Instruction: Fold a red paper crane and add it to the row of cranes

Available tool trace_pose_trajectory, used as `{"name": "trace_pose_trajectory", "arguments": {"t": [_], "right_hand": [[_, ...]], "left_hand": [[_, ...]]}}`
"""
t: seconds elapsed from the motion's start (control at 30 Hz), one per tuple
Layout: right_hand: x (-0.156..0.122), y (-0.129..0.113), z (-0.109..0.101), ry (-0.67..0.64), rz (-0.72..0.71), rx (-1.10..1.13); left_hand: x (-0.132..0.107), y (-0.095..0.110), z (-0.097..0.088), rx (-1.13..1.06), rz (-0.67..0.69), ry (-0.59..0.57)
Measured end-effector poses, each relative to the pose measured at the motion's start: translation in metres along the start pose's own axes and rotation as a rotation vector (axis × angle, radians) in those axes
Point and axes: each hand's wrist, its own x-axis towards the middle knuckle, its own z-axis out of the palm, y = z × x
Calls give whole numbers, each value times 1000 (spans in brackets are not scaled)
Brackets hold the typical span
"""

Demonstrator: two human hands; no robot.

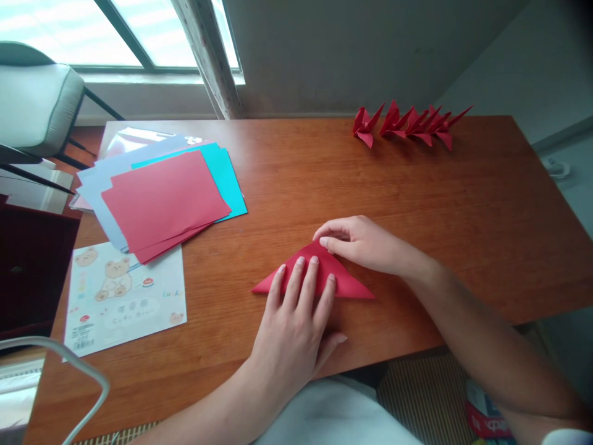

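Note:
A sheet of red paper [308, 266], folded into a triangle, lies on the wooden table with its long edge towards me. My left hand [296, 318] presses flat on its middle, fingers spread and palm down, covering part of the long edge. At the triangle's far corner, my right hand [359, 242] pinches the paper tip between thumb and fingers. The fingertips behind that corner are partly hidden.
Several red folded paper cranes [407, 127] stand in a row at the table's far edge. Red sheets [167, 198], blue sheets [234, 185] and a bear-printed cover [134, 303] lie at the left. A white cable [92, 377] curves at lower left; a chair [39, 102] stands by the window.

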Motion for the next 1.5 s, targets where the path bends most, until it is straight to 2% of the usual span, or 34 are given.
{"name": "trace_pose_trajectory", "arguments": {"t": [0.07,0.2,0.3,0.67,1.5], "right_hand": [[-4,5,4,60,-43,-22],[-8,15,15,262,-131,-122],[-8,18,20,320,-135,-156],[-5,19,26,368,-97,-160],[-5,19,27,361,-78,-168]], "left_hand": [[0,0,0,-4,1,-2],[-1,1,1,-13,2,0],[-1,1,1,-20,-4,-6],[-1,1,0,-40,-17,13],[-1,2,0,-46,-21,8]]}}
